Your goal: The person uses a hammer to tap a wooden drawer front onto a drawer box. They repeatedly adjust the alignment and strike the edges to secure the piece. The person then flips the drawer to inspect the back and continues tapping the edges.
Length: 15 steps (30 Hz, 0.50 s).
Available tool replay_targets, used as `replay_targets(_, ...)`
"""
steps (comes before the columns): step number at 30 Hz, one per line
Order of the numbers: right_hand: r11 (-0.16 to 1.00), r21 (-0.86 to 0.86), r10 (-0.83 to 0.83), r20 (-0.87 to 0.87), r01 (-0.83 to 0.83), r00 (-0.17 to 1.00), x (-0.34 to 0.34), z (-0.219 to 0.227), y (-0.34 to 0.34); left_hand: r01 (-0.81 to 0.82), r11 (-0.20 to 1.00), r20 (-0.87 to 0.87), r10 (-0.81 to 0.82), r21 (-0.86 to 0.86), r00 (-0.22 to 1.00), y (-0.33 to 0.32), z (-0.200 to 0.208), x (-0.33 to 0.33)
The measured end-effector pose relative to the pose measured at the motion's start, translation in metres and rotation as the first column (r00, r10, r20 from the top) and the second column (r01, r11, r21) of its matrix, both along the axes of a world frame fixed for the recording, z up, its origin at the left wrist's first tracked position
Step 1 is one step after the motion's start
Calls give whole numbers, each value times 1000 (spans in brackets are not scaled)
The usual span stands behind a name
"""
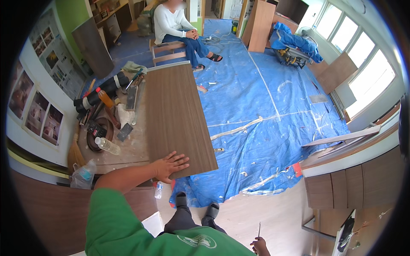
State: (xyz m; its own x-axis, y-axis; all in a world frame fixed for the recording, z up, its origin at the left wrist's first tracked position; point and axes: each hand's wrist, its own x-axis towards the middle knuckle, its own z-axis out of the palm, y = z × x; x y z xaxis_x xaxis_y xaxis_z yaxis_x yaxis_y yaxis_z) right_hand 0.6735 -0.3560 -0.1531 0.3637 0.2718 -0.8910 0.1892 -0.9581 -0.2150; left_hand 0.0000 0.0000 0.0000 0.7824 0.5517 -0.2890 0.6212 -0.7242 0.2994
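Note:
A long brown wood-grain panel (179, 115) lies on a worktable (128, 160), its right side and near end reaching past the tabletop. My left hand (171, 165) rests flat on the panel's near end, fingers spread, holding nothing. Low at the right, away from the panel, my right hand (259, 246) is closed round a slim tool with a thin metal shaft (259, 229) pointing up; it looks like a screwdriver. Its handle is mostly hidden by my fingers. A pale strip (168, 66) runs along the panel's far end. A small hinge-like metal piece (219, 149) juts out by its right edge.
Bottles (106, 146), a belt (112, 132), black rolls (102, 90) and tools crowd the table's left side. A wrinkled blue tarp (252, 128) covers the floor. Beyond the table a person (175, 23) sits on a wooden frame. Boards (337, 72) lean under the windows.

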Motion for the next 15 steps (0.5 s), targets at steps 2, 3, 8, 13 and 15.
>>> replay_targets(2, 1000, 22, -13, -2, 13, 1000, -1, 13, 14, 38, 999, 63, -39, 16, 997, 16, -7, 30)
replay_targets(3, 999, 1, -33, -11, 33, 999, -45, 44, 13, 66, 998, 75, -67, 21, 995, 22, -6, 21)
replay_targets(8, 993, 116, 16, -32, -13, 999, -45, 41, 8, 94, 990, 134, -107, 102, 985, 59, -20, 95)
replay_targets(13, 935, 174, 290, 130, -310, 948, -28, 22, -13, 31, 980, 14, -34, 198, 999, 87, -21, 179)
replay_targets(15, 940, 88, 308, 191, -329, 932, -36, 36, -16, -109, 978, 17, 108, 179, 994, 95, -17, 198)
